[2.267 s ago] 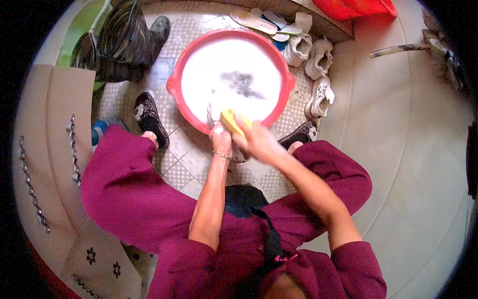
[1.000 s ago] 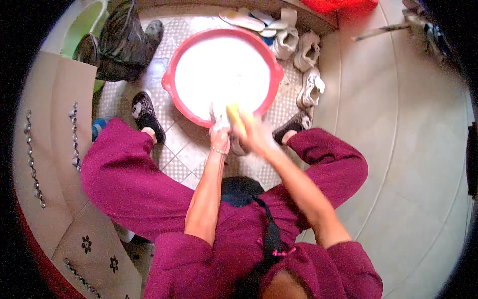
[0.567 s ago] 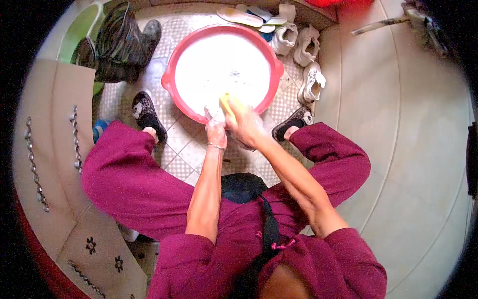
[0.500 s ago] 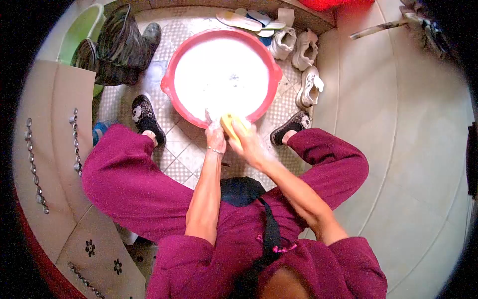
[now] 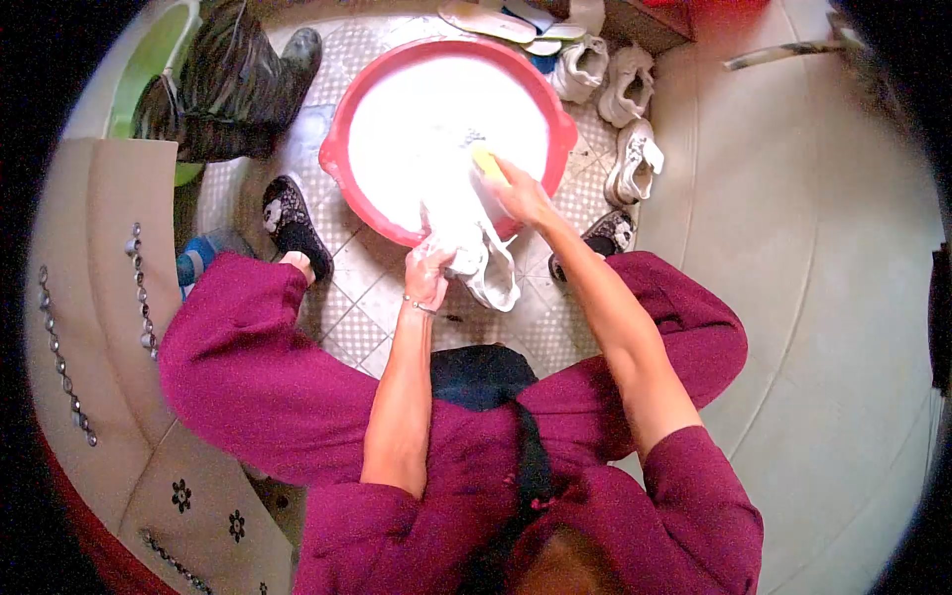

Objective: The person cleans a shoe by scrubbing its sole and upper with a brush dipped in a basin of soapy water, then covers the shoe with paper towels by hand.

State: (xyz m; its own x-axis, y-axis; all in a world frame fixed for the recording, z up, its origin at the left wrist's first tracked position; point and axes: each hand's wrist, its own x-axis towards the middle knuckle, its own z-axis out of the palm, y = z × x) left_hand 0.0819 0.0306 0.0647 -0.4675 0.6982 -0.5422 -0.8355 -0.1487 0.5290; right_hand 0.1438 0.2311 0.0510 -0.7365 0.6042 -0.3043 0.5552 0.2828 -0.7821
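My left hand [image 5: 426, 276] is closed round a wet white shoe [image 5: 493, 283], tilted over the near rim of a red basin [image 5: 347, 203]. The shoe's opening faces up toward me, and its other end reaches in over the white suds [image 5: 416, 119]. Inside the basin's right side, my right hand [image 5: 520, 194] grips a small yellow block [image 5: 486, 164]. Whether that block is a brush, a sponge or soap I cannot make out. Glare washes out most of what lies in the basin.
Several white shoes [image 5: 627, 87] stand along the right wall, with insoles [image 5: 486, 22] behind the basin. Dark boots [image 5: 238, 84] and a green tub [image 5: 149, 69] are at the far left. A beige studded panel [image 5: 124, 297] borders my left side; my slippered feet flank the basin.
My right hand has moved away from my left, forward and right over the basin with the yellow block. The white shoe now shows plainly in my left hand, its opening turned toward me.
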